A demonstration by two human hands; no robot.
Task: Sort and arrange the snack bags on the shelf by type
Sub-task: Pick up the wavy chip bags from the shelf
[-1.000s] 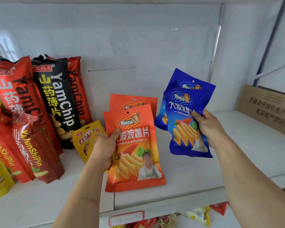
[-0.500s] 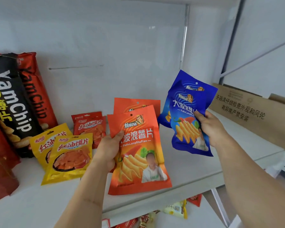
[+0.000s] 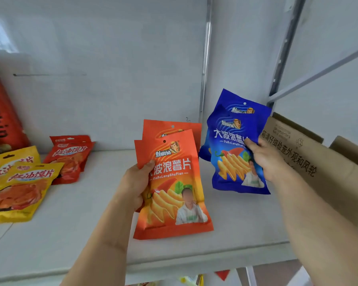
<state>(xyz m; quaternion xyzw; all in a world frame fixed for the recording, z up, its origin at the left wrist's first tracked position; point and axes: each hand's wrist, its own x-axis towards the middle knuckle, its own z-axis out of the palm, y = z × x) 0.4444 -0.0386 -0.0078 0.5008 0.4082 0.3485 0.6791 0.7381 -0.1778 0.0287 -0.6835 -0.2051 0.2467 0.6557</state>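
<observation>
Nearest the shelf's front edge, the left hand (image 3: 135,182) grips two orange wavy-chip bags (image 3: 172,182); the right hand (image 3: 262,159), farther back, pinches two blue wavy-chip bags (image 3: 234,149). Both pairs seem mid-placement. Next, stand each colour separately toward the back wall, beside the red chili-crisp bags (image 3: 70,155).

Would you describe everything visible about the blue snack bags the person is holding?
The blue snack bags are two glossy, flat foil-like pouches, one behind the other, each with a small hang hole at the top. The front one shows white Chinese lettering, "DaBoLangShuPian", wavy yellow chips, a red chilli and a pictured person. The right hand grips them by their right edge, upright and slightly tilted, above the white shelf, beside a cardboard box.
</observation>
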